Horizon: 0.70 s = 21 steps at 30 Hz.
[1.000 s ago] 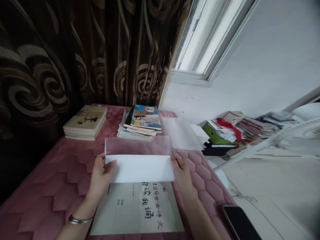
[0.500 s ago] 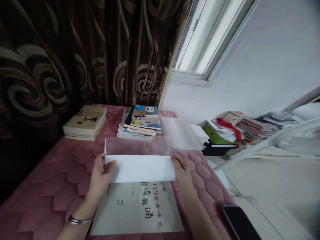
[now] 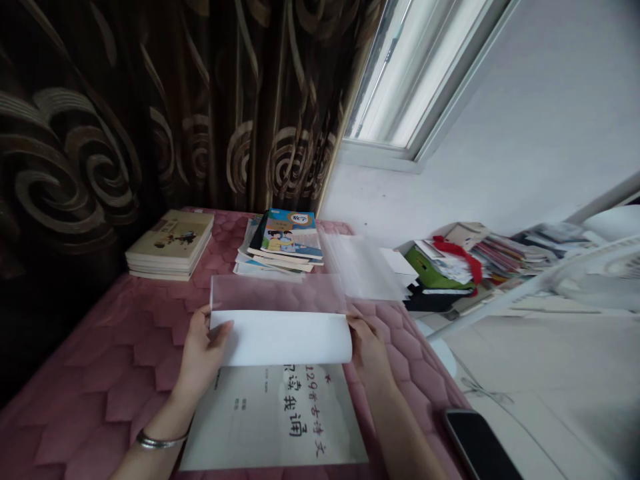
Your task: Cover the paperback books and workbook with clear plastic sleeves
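Note:
A workbook [image 3: 265,427] with handwritten-style Chinese characters lies turned sideways on the pink quilted surface in front of me. Its far part is curled back toward me, showing a blank white inner side [image 3: 287,339]. A clear plastic book cover [image 3: 277,293] extends beyond that fold. My left hand [image 3: 201,350] pinches the left edge of the white flap and the plastic, thumb on top. At the right edge, my right hand [image 3: 369,347] is closed on the flap and the plastic's corner; some of its fingers are hidden behind.
Cream books [image 3: 170,243] are stacked at the far left, and a pile topped by a blue textbook [image 3: 293,233] sits at the back. Clear plastic covers [image 3: 367,267] lie right of it. A phone [image 3: 480,443] rests near the right edge. A dark curtain [image 3: 200,100] hangs behind.
My right hand has shifted slightly to the right, along with the right edge of the plastic cover. My left hand has barely moved.

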Available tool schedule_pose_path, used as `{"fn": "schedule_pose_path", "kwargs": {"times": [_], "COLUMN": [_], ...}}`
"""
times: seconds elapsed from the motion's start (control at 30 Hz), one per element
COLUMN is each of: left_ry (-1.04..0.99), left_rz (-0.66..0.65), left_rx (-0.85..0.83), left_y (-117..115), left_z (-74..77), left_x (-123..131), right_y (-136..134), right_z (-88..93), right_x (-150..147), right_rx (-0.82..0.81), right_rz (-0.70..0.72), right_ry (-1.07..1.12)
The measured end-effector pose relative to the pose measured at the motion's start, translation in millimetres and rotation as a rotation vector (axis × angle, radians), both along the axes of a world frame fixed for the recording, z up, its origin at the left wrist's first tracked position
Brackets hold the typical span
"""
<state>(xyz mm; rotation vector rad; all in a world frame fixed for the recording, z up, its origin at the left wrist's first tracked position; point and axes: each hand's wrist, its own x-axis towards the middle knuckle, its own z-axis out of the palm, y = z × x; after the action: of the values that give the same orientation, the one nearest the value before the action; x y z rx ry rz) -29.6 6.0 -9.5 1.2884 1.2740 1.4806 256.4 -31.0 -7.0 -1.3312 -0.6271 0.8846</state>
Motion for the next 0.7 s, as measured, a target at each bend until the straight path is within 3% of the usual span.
{"fn": "schedule_pose_path", "kwargs": {"times": [0.1,0.43,0.7], "left_ry": [-0.005,-0.021,0.087], "left_rz": [-0.003,-0.004,0.088], "left_rx": [-0.004,-0.024,0.021], "left_y": [-1,-1,-3], "left_z": [0.8,-4.3,-1.7], "left_x": [0,-3,-1], "right_y": [0,0,-1], "right_z": [1.8,13.9,10.8], "right_x": [0,-9,-6], "right_rx": [-0.039,-0.024,-0.016], "right_rz": [0.038,0.036,0.067], "right_ry": [0.162,0.303,0.174]}}
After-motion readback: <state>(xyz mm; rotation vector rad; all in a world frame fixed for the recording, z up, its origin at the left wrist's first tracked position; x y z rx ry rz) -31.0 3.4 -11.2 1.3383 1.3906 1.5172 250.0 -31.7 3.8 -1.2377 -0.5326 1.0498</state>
